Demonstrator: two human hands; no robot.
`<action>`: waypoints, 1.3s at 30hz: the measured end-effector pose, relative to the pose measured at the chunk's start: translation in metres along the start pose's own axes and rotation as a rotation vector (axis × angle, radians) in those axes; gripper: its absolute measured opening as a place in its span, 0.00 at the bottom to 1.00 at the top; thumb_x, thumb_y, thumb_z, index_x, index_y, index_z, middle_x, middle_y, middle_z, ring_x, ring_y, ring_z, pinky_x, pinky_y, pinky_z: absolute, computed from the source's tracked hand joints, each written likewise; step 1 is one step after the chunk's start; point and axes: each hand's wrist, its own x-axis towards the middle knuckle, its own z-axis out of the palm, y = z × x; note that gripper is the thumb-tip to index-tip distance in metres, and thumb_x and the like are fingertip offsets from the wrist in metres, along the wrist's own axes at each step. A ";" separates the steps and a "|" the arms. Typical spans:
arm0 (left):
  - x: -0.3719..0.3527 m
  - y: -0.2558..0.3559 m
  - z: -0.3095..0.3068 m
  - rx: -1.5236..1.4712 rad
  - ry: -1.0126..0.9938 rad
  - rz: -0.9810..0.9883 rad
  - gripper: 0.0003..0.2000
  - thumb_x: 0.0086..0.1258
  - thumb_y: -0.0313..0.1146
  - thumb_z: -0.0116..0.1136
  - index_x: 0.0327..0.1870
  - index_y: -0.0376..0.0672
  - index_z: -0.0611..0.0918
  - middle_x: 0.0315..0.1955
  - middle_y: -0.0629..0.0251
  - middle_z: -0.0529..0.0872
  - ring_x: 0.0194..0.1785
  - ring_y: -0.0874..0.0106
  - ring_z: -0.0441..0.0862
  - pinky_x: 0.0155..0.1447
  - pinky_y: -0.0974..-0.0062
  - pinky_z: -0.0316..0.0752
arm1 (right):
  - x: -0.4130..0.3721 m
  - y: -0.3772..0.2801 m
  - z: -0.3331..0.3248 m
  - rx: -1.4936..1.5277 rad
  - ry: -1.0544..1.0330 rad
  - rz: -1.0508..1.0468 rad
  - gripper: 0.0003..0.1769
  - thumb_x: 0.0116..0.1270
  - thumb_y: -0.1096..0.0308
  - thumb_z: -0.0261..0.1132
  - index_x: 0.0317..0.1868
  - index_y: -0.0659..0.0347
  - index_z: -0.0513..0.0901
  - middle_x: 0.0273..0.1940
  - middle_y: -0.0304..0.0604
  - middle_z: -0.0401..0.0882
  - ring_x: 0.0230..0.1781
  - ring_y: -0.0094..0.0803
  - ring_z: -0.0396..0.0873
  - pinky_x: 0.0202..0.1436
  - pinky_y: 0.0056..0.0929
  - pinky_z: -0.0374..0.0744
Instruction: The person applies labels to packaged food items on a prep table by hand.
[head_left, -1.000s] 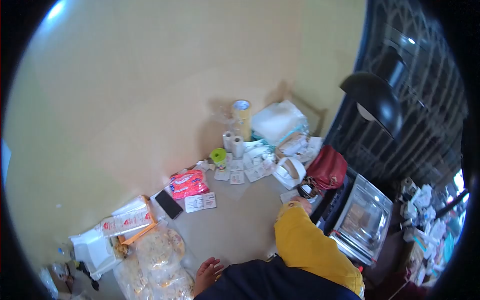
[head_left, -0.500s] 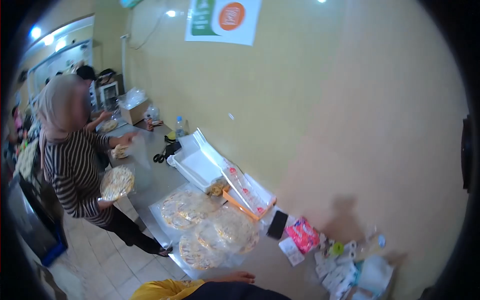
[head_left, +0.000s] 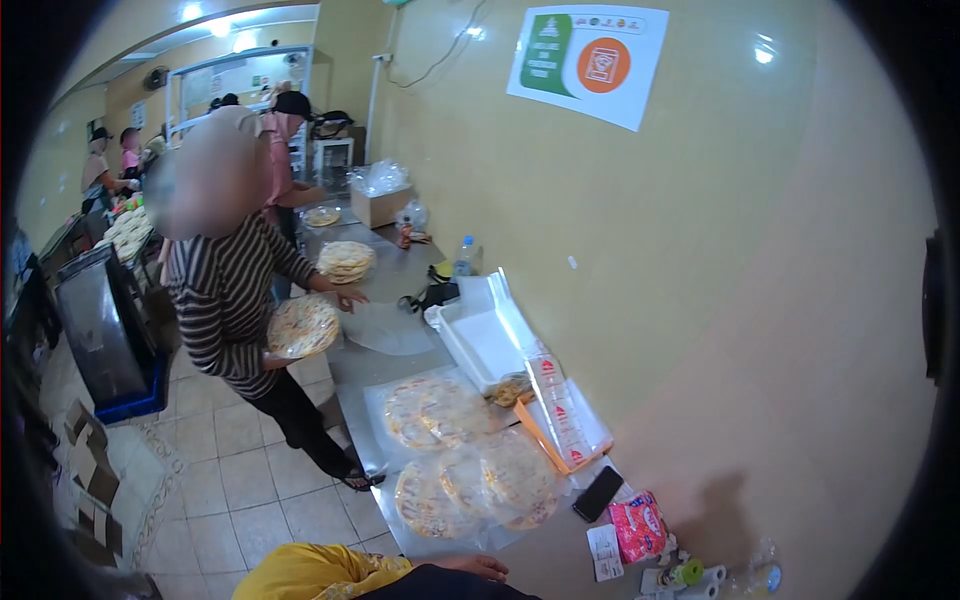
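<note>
**At the steel counter: wrapped rounds lie by an open hand**

On a long steel counter (head_left: pixel 385 275) set against a yellow wall, several topped flatbread rounds (head_left: pixel 470 480) lie sealed in clear plastic, overlapping one another. At the bottom edge of the view, the wearer's left hand (head_left: pixel 478 567) rests flat on the counter just short of them, fingers loosely spread and holding nothing. The right hand is out of view.

Just beside the rounds sit a black phone (head_left: pixel 598 493), a pink printed packet (head_left: pixel 640 525) and a small white card (head_left: pixel 603 553); the print on them is too small to read. Behind the rounds stands a white box (head_left: pixel 480 345), its raised lid (head_left: pixel 558 405) stamped with a row of red marks.

A poster (head_left: pixel 590 60) on the wall carries a green panel and an orange circle with a white symbol; its wording cannot be read.

Farther along, a co-worker in a striped top (head_left: pixel 225 300) holds one topped round (head_left: pixel 303 327) and lays the other hand on the counter, near a stack of rounds (head_left: pixel 345 260) and a water bottle (head_left: pixel 463 258).
</note>
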 end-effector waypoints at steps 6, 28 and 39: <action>0.001 -0.006 -0.005 0.001 0.023 -0.013 0.25 0.66 0.41 0.53 0.60 0.37 0.66 0.50 0.64 0.76 0.53 0.77 0.72 0.57 0.82 0.64 | 0.008 -0.016 -0.002 -0.007 -0.044 -0.077 0.14 0.60 0.66 0.54 0.45 0.56 0.78 0.45 0.42 0.76 0.45 0.38 0.75 0.47 0.40 0.74; -0.032 0.035 -0.004 0.084 0.011 -0.156 0.15 0.66 0.37 0.51 0.53 0.44 0.73 0.45 0.70 0.76 0.46 0.75 0.75 0.52 0.76 0.69 | -0.323 0.183 0.072 0.121 0.062 0.442 0.18 0.56 0.66 0.59 0.48 0.60 0.77 0.48 0.52 0.76 0.46 0.45 0.76 0.52 0.39 0.74; 0.017 0.014 0.017 0.046 -0.304 -0.286 0.20 0.66 0.36 0.51 0.57 0.40 0.69 0.50 0.60 0.76 0.52 0.65 0.76 0.55 0.66 0.70 | -0.291 -0.044 0.042 2.025 -0.122 0.596 0.27 0.51 0.81 0.61 0.54 0.64 0.69 0.48 0.45 0.76 0.47 0.38 0.77 0.55 0.38 0.74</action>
